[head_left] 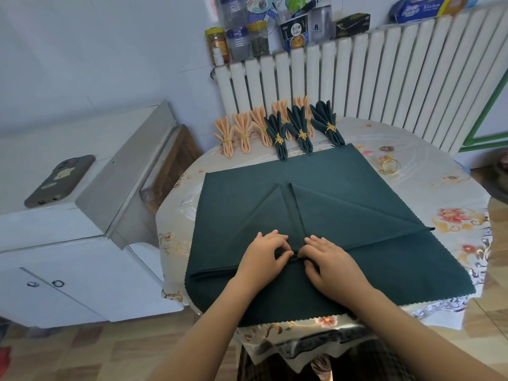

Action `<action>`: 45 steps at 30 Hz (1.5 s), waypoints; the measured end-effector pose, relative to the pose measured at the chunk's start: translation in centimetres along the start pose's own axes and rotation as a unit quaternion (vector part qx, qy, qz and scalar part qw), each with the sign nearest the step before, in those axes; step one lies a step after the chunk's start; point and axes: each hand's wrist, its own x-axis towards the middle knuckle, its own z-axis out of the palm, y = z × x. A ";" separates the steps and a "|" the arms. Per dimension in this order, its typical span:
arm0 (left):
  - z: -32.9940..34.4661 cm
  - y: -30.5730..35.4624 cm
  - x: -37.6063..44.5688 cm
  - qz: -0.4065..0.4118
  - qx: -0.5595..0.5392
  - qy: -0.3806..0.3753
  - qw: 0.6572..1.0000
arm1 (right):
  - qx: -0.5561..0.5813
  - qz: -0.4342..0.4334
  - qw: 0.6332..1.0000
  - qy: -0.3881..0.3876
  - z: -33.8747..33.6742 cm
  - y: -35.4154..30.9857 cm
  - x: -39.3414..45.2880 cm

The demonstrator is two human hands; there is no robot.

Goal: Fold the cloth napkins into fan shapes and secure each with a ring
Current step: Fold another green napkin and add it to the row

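A large dark green napkin (343, 193) lies spread over the round table (453, 215), creased into wide pleats that meet near its front middle. My left hand (264, 257) and my right hand (332, 262) sit side by side there, each pinching the gathered fold between thumb and fingers. At the table's far edge stand three finished green fans (299, 130) with gold rings, and behind them several peach fans (243, 133), also ringed. A loose gold ring (389, 165) rests on the table to the right of the napkin.
A white radiator (357, 83) runs behind the table, with jars, bottles and boxes (247, 37) on its shelf. A white cabinet (68, 243) stands to the left with a phone (59, 180) lying on it. The flowered tablecloth (302, 334) hangs over the table's near edge.
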 end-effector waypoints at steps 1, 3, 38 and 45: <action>0.0 -0.1 -0.1 -0.007 -0.010 0.009 1.000 | 0.004 -0.002 1.000 -0.004 -0.1 -0.1 0.0; 0.0 0.1 0.0 -0.033 -0.043 0.015 0.998 | 0.011 -0.001 1.000 -0.010 -0.4 -0.1 -0.1; 0.9 1.5 -2.0 -0.012 -0.007 0.093 0.996 | 0.032 0.037 0.998 -0.044 -0.9 -0.5 0.0; -0.3 1.4 -1.6 -0.010 -0.043 0.061 0.997 | 0.005 0.007 1.000 0.002 -0.1 -0.4 0.1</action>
